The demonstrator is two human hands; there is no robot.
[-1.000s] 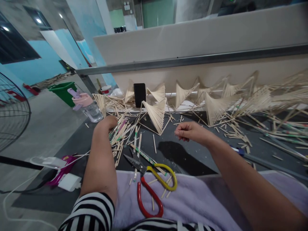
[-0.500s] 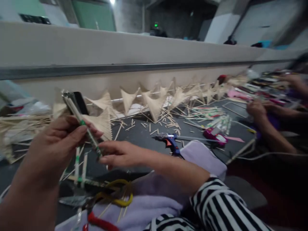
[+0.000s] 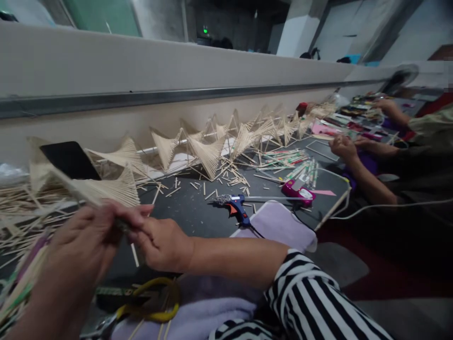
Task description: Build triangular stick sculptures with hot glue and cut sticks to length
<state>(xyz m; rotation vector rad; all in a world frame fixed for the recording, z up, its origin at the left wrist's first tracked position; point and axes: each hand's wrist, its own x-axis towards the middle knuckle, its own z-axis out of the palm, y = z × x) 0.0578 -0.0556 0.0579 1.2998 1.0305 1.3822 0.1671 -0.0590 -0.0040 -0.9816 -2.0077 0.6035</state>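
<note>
A slim plastic-wrapped packet of thin wooden sticks (image 3: pixel 72 186), blurred by motion, slants up and left from my hands. My left hand (image 3: pixel 83 236) is closed round its middle. The fingers of my right hand (image 3: pixel 161 243) are closed on its lower end, right beside the left fingertips; that end is mostly hidden. Behind the packet stands a dark flat panel (image 3: pixel 71 160), among twisted fan-shaped stick models (image 3: pixel 125 189). Below my hands, yellow-handled scissors (image 3: pixel 166 311) lie by a lilac cloth (image 3: pixel 212 307).
A blue glue gun (image 3: pixel 239 208) rests on the dark table near a lilac pad (image 3: pixel 279 224). Loose short sticks (image 3: pixel 233 177), wrapped stick packets (image 3: pixel 304 172) and a magenta tool (image 3: pixel 299 192) lie beyond. At right, a co-worker's hands (image 3: pixel 345 146) are busy. A low wall (image 3: pixel 177 71) runs behind.
My right hand has closed on the packet's lower end and drawn against my left hand. The packet has tilted further left. The view has swung right.
</note>
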